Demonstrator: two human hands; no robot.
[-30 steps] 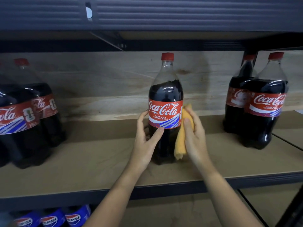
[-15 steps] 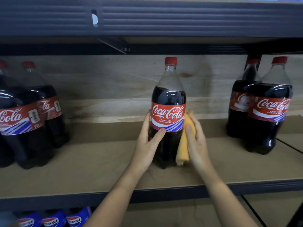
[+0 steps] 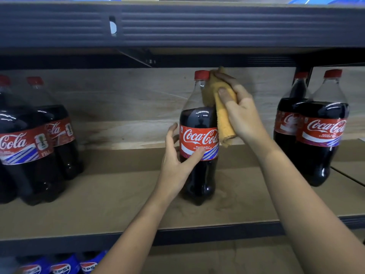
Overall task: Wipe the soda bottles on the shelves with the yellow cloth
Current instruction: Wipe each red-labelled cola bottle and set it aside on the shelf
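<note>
1. Standing upright on the shelf (image 3: pixel 122 196), long axis vertical: the middle soda bottle (image 3: pixel 198 155), red cap (image 3: pixel 201 74) on top, well apart from the bottle pairs to either side.
2. Pressed against the clear neck and shoulder just below the cap: the yellow cloth (image 3: pixel 224 115), folded long, its loose tail hanging down the bottle's right flank to about the top of the label.
3. Gripping that cloth: the right hand (image 3: pixel 240 111), fingers (image 3: pixel 225 80) curled over the cloth's top near the cap, thumb pinching it from the front. Bottle immediately to the left of these fingers, cloth sandwiched between.
4. Bracing the bottle at label height: the left hand (image 3: pixel 178 161), thumb laid across the front of the label, remaining fingers wrapped round the far left side and mostly hidden. Bottle directly ahead of and enclosed by this grip.
5. Right forearm raised steeply from lower right, wrist bent left toward the neck; left forearm rising from lower centre, lower and flatter.
6. Likely next: a downward stroke along the vertical axis, from neck toward label and base, left hand steadying or turning the bottle.
7. Risk: tipping the tall bottle if pushed sideways at the top without the lower brace.
</note>
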